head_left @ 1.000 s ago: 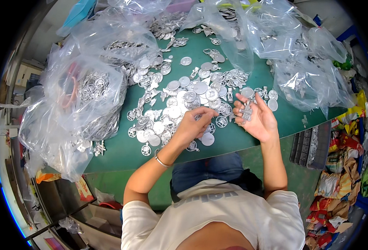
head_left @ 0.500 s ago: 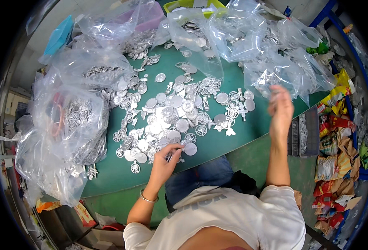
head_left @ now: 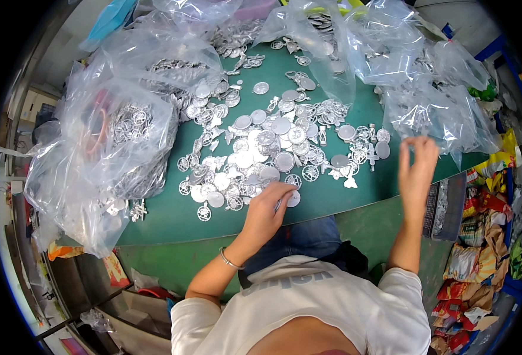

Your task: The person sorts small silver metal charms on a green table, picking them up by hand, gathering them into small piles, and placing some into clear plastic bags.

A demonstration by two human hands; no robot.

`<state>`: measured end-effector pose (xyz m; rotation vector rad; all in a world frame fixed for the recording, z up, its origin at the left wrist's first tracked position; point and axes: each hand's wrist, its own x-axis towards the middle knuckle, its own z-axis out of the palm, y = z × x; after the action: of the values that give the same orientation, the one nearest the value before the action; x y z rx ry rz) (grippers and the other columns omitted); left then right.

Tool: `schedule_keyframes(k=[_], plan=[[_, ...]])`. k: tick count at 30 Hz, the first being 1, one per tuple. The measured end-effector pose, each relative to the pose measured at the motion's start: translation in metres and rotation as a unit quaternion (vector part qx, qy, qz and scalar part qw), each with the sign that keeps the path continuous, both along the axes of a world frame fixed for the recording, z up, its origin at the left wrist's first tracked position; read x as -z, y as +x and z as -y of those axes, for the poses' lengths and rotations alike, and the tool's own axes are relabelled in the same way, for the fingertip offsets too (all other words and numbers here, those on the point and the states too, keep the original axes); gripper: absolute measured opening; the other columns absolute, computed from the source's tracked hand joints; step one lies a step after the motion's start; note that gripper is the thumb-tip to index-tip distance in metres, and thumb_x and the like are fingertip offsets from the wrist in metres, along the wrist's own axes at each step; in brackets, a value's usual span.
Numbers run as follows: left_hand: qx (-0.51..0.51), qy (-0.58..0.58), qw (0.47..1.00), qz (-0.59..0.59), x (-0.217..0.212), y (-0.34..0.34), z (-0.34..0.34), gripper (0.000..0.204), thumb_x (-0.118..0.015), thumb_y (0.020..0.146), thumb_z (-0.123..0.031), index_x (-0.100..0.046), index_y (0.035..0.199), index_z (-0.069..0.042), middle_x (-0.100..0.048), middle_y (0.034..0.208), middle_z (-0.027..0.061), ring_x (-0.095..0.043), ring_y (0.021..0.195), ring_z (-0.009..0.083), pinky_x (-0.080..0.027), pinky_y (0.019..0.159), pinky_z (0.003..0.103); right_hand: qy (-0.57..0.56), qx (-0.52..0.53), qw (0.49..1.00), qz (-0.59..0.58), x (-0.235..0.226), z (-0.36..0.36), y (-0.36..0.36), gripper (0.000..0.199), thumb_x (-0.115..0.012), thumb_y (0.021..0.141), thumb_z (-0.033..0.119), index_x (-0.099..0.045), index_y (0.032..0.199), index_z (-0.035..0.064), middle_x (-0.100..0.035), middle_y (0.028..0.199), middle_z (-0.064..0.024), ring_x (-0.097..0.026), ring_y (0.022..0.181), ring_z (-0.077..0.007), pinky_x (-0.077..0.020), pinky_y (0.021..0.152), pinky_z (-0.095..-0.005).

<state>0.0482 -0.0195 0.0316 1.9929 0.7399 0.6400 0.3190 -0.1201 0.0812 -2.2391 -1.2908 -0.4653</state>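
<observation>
A wide heap of silver metal pendants (head_left: 255,142) lies loose on the green table (head_left: 326,204); flat discs, openwork round medallions and some crosses are among them. At the heap's near edge is my left hand (head_left: 267,214), its fingers curled closed around a small silver metal piece that shows only in part. A round disc (head_left: 294,199) lies by its fingertips, partly covered. My right hand (head_left: 419,165) is raised near the table's right edge, thumb and fingers apart, holding nothing. To its left a silver cross (head_left: 372,157) rests beside several more pendants.
Clear plastic bags of metal pieces crowd the left (head_left: 134,148) and the back right (head_left: 432,112). A blue container (head_left: 108,25) stands at the far left. Below the right edge is a grey crate (head_left: 444,208), near a blue rack (head_left: 518,266) with colourful packages.
The whole view has shifted, so the table sits higher and further right. My right hand has drawn back toward me from the right-hand bag. My left hand keeps its place by the heap.
</observation>
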Motion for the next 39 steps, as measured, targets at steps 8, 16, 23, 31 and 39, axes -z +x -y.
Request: schedule_keyframes(k=[8,16,23,31,39], plan=[[0.051,0.238,0.959,-0.148,-0.016,0.053,-0.014,0.040,-0.053,0.072,0.006,-0.057,0.111,-0.005,-0.055,0.112,0.0088,-0.061,0.078,0.0261,-0.050,0.060,0.034,0.033,-0.159,0.969,-0.187,0.032,-0.031,-0.048,0.008,-0.060,0.079,0.004,-0.061,0.084,-0.0015,-0.058,0.080,-0.0125,-0.053,0.077,-0.0300,-0.0413,0.073,-0.0384],[0.176,0.330,0.904,-0.207,0.011,0.082,-0.048,0.037,-0.054,0.072,-0.001,-0.052,0.109,-0.003,-0.055,0.108,0.0109,-0.062,0.080,0.0266,-0.052,0.058,0.034,0.021,-0.122,0.948,-0.293,0.035,0.001,-0.020,0.010,-0.059,0.081,0.004,-0.061,0.089,-0.0034,-0.058,0.077,-0.0130,-0.053,0.065,-0.0232,-0.0431,0.062,-0.0329],[-0.013,0.091,0.993,0.071,0.025,0.072,-0.063,0.031,-0.051,0.086,-0.005,-0.050,0.117,-0.002,-0.059,0.085,0.0102,-0.057,0.060,0.0193,-0.044,0.050,0.032,0.033,-0.089,0.949,-0.300,0.038,-0.006,0.004,0.011,-0.058,0.082,0.003,-0.061,0.090,-0.0040,-0.060,0.077,-0.0148,-0.056,0.063,-0.0227,-0.0439,0.061,-0.0321],[0.009,-0.695,0.627,0.352,-0.001,0.045,-0.058,0.043,-0.046,0.085,-0.006,-0.041,0.128,-0.007,-0.052,0.098,0.0113,-0.054,0.085,0.0189,-0.050,0.050,0.020,-0.010,-0.140,0.986,-0.086,0.049,-0.032,0.009,0.025,-0.065,0.075,0.007,-0.060,0.098,-0.0018,-0.059,0.093,-0.0115,-0.054,0.089,-0.0306,-0.0426,0.077,-0.0388],[-0.034,-0.670,0.647,0.364,0.006,0.037,-0.046,0.034,-0.048,0.093,-0.035,-0.058,0.100,-0.003,-0.057,0.098,0.0132,-0.058,0.093,0.0290,-0.055,0.060,0.029,-0.064,-0.191,0.975,-0.091,0.050,-0.038,0.009,0.023,-0.071,0.070,0.009,-0.057,0.086,0.0000,-0.056,0.087,-0.0108,-0.053,0.083,-0.0277,-0.0419,0.074,-0.0375]])
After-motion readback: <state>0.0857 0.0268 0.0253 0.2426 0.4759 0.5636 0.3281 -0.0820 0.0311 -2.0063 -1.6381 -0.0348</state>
